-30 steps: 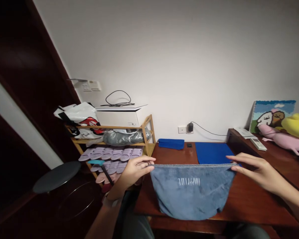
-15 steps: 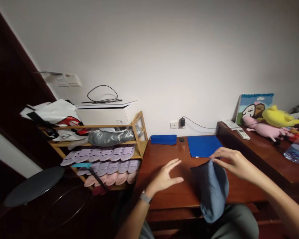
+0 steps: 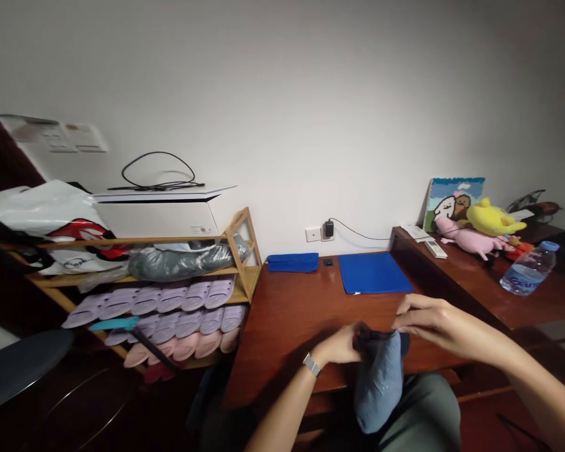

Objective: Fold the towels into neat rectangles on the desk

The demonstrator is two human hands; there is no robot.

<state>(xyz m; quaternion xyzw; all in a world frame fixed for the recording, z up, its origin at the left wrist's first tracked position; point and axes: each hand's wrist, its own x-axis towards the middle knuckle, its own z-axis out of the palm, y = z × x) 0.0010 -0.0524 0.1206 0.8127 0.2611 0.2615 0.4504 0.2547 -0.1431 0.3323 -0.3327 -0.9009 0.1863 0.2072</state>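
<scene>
Blue towel [image 3: 379, 389] between left hand [image 3: 339, 345], right hand [image 3: 445, 325] (past desk edge [image 3: 233, 405])

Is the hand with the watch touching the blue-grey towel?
Touching. The head view shows the left hand against the dark folded top of the blue-grey towel, with no gap between them.

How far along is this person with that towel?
Done: the towel looks doubled over, with its dark edge gathered at the top. In hand: the left hand and right hand pinch that gathered edge together above the lap. Left: its lower part hangs loose, not yet laid on the wooden desk or folded flat.
</scene>
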